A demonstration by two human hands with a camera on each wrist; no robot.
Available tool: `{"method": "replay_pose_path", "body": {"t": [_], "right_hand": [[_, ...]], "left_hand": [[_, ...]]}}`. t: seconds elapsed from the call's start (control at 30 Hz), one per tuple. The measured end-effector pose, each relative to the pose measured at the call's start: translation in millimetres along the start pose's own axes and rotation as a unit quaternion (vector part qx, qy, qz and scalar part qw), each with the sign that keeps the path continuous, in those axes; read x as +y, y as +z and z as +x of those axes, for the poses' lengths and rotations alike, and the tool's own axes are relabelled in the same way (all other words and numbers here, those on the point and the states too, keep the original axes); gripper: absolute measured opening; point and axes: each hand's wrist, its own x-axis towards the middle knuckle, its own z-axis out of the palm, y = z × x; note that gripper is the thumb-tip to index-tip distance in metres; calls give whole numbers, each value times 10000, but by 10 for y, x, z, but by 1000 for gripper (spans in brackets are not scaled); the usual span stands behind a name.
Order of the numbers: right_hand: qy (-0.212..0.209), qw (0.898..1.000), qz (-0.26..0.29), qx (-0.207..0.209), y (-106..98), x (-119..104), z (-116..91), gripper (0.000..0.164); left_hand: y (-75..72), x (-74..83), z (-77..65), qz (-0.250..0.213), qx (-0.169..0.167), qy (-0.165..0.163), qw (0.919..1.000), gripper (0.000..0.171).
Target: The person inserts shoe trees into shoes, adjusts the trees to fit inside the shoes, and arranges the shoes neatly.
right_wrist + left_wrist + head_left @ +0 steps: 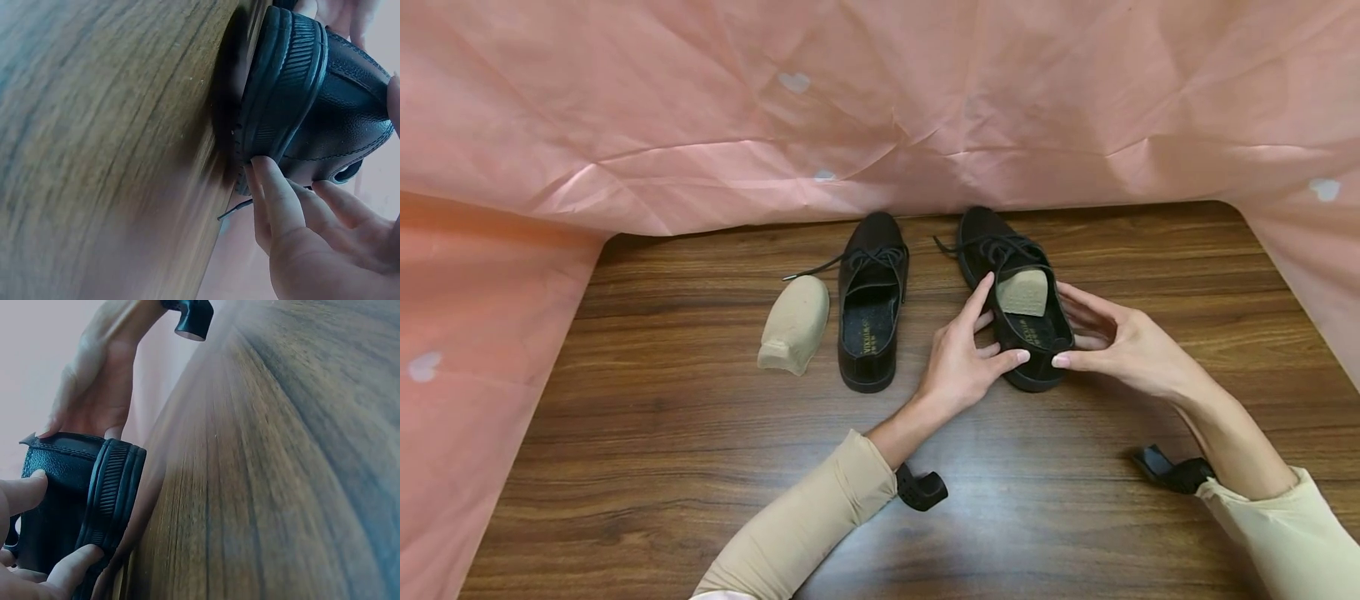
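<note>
A black lace-up shoe (pixel 1036 367) with its toe toward the cloth is held by both hands at its heel end. My left hand (pixel 958 358) grips its left side, thumb at the back of the collar and fingers along the side. On the opposite side, my right hand (pixel 1131 350) holds it likewise; its fingers reach down to the sole in the right wrist view. A beige moulded shoe insert (pixel 1024 292) sits inside the opening, its front part hidden under the laces. Whether the heel touches the table cannot be told.
The other black shoe (pixel 868 358) stands to the left, laces tied. Left of it lies a second beige insert (pixel 796 325) on the brown wooden table (pixel 700 467). Pink cloth (pixel 880 100) hangs at the back and sides. Black camera mounts (pixel 922 490) stick out from the wrists.
</note>
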Motion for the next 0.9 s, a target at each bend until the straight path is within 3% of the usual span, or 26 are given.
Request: {"method": "replay_pose_path", "body": {"t": [0.3,0.53,0.9], "right_hand": [[-58,10000,-15,35,-33,41,-57,87],[232,9993,-117,254,-48,34,-125,87],[234,9986,-252,414,-105,51,-192,87]], "left_hand": [[56,2,-6,4,-28,-32,10000,101],[106,17,-1,49,-107,-20,9999,101],[185,34,36,137,-155,63,9998,101]]}}
